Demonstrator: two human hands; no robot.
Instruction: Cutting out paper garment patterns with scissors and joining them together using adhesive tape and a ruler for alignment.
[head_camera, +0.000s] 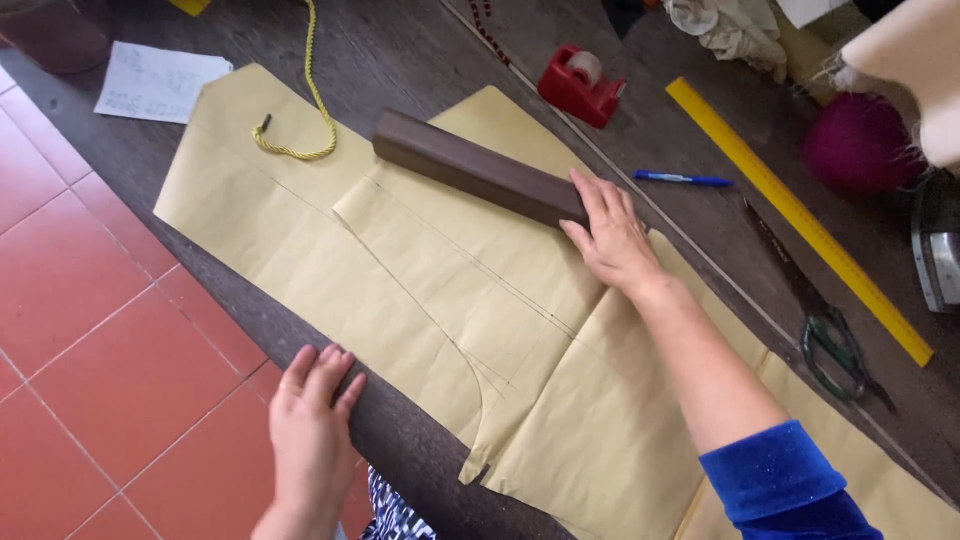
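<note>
Iron: cut off by right edge. Tan pattern paper: lower right corner beyond frame. White sheet: writing too small to tell. Scissors: blades blurred against dark counter.

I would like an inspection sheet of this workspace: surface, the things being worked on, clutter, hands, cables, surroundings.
Surface: dark wooden table, worn, mostly covered.
Work things: tan paper pattern pieces lie flat and overlapping; a long brown block rests on them.
Clutter: red tape dispenser, blue pen, yellow ruler, scissors, yellow cord, white note sheet, magenta fluffy ball.
Hands: right hand flat on the paper, touching the block's end; left hand rests on the table edge, holding nothing.
Cables: nothing seen.
Surroundings: red tile floor.
</note>
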